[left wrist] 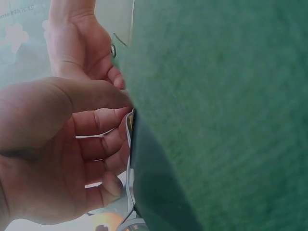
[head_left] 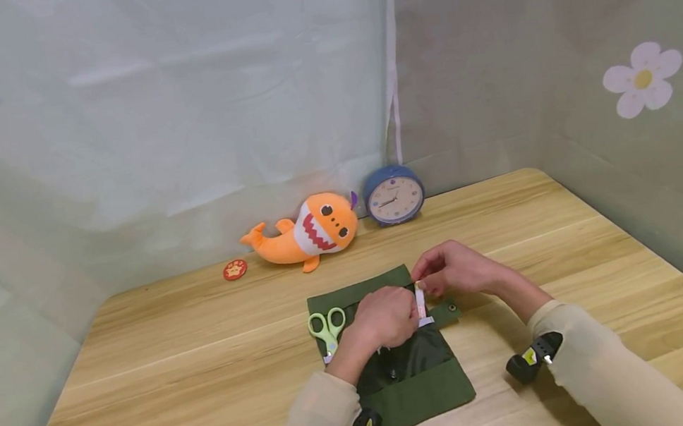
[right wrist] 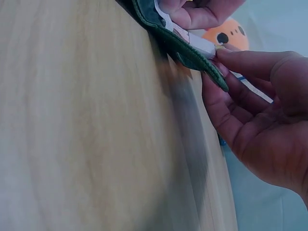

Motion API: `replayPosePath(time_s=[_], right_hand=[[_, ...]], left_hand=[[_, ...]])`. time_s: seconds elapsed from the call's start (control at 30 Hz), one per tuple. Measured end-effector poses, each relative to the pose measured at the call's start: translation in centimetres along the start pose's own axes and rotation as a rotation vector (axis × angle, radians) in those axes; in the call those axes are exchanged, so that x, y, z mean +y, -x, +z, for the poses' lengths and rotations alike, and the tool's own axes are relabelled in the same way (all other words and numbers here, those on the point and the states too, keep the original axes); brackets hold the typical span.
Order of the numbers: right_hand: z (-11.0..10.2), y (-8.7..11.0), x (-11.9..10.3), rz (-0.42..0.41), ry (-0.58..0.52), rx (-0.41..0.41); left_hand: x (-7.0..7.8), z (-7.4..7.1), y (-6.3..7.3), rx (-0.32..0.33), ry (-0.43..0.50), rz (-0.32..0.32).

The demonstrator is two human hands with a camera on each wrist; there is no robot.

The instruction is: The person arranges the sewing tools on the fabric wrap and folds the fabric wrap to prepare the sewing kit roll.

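Observation:
An unfolded dark green fabric pouch (head_left: 415, 396) lies on the table under both hands. A slim white stick-like item (head_left: 420, 299) lies along its right side, tucked behind a pale elastic band (head_left: 425, 321). At the item's far end, my right hand (head_left: 453, 269) pinches it, thumb on top and fingers beneath the pouch's edge (right wrist: 192, 57). My left hand (head_left: 389, 315) reaches across the pouch, its thumb and fingers (right wrist: 202, 17) pinching the band beside the item. Green-handled scissors (head_left: 328, 328) sit in the pouch's left side. The left forearm and hand hide part of the pouch's middle.
A snap strap (head_left: 446, 312) sticks out from the pouch's right edge. Behind stand an orange plush shark (head_left: 282, 247) and a blue alarm clock (head_left: 395, 196), with a round red badge (head_left: 235, 270) to their left. Fabric walls rise behind the wooden table (head_left: 172, 347).

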State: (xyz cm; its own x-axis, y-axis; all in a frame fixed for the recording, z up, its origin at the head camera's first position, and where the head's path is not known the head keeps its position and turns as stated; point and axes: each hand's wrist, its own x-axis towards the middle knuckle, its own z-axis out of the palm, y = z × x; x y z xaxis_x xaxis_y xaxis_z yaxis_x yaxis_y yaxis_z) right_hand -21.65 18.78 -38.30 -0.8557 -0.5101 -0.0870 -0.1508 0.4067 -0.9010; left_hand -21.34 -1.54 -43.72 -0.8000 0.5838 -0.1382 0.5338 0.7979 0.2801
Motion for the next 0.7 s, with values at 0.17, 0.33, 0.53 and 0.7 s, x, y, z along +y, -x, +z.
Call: replayPosePath(time_s=[0.17,0.33,0.53,0.7], right_hand=[[0.1,-0.4,-0.4,-0.002,0.015,-0.019],[0.4,-0.8,-0.5,0.002,0.049,-0.041],[0.8,-1.2,-0.6,0.012,0.067,-0.073],[1.0,-1.3,-0.8,0.010,0.081,-0.109]], left_hand=[[0.0,-0.2,0.1,-0.007,0.012,0.002],[-0.1,-0.1,0.0,-0.009,0.016,-0.004],[-0.1,0.1,-0.2,-0.010,0.014,-0.015],[-0.1,0.1,-0.1,-0.022,0.017,-0.021]])
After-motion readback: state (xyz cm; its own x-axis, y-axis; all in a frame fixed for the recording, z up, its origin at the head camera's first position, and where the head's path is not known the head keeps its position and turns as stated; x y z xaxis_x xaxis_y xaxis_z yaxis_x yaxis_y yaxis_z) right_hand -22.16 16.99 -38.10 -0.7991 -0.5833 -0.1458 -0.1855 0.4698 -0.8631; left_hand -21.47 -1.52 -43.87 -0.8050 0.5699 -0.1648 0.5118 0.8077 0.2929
